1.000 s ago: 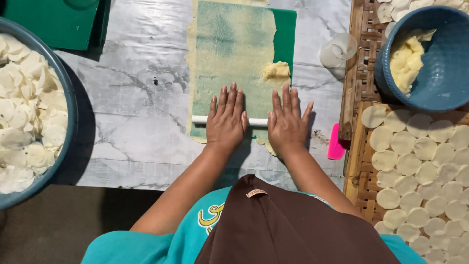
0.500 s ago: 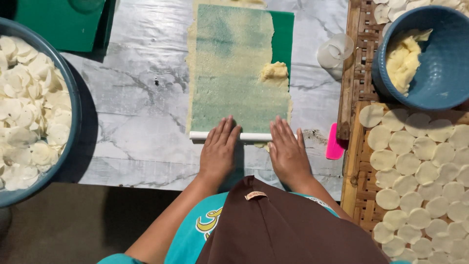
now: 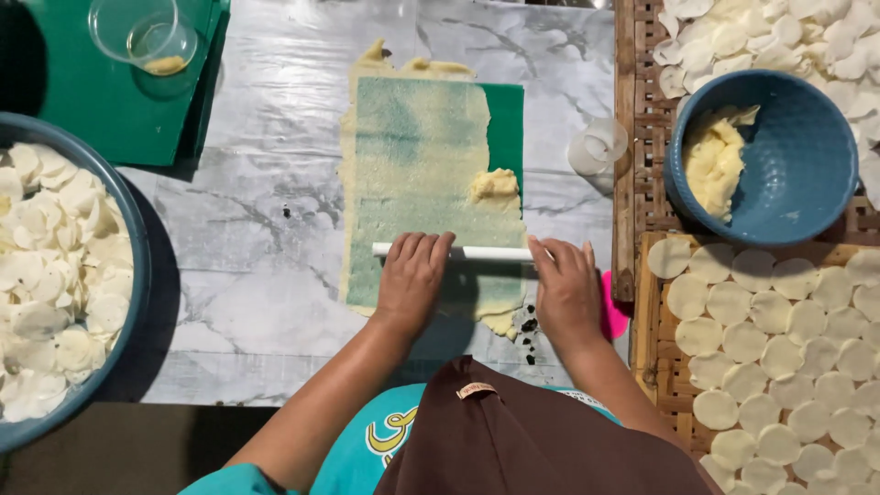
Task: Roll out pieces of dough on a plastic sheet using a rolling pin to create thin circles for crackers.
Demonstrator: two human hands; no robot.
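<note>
Pale yellow dough sheet (image 3: 417,183) lies rolled thin over a green mat (image 3: 504,119) at the middle of the marbled tabletop (image 3: 247,229), in the only view, from the head. A white rolling pin (image 3: 486,253) lies across the sheet's near end, and both hands rest flat on it, fingers spread open and pointing to twelve o'clock: the left hand (image 3: 412,275) on the pin's left part, the right hand (image 3: 566,293) on its right end. Neither hand closes around the pin; the palms press down on it.

A small dough lump (image 3: 495,183) sits on the sheet at one o'clock from the pin. At three o'clock, a blue bowl (image 3: 797,183) holds more dough, and below it a woven tray (image 3: 655,357) carries cut dough rounds (image 3: 761,339). At nine o'clock a large basin (image 3: 137,266) is full of rounds.

The step in hand looks like rolling the sheet flat. The next push likely calls for even pressure from both palms, running the pin toward twelve o'clock, over the lump.
</note>
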